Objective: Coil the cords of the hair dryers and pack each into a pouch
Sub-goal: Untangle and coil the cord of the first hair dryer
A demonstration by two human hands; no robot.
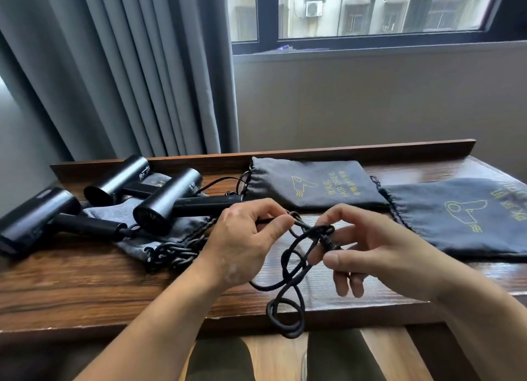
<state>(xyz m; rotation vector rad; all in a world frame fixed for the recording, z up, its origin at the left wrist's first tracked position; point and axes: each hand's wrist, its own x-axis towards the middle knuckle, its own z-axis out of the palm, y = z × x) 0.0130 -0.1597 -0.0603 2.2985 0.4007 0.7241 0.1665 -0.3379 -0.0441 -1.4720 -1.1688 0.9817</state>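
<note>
The work is just getting under way: three hair dryers (168,201) are lying unpacked at the counter's (85,280) left, and two pouches (313,183) are lying flat at its right. The left hand (242,238) and right hand (376,252) are both pinching one black cord (288,266) between their fingers (342,212), coiling it near the front edge, where its loops are dangling.
</note>
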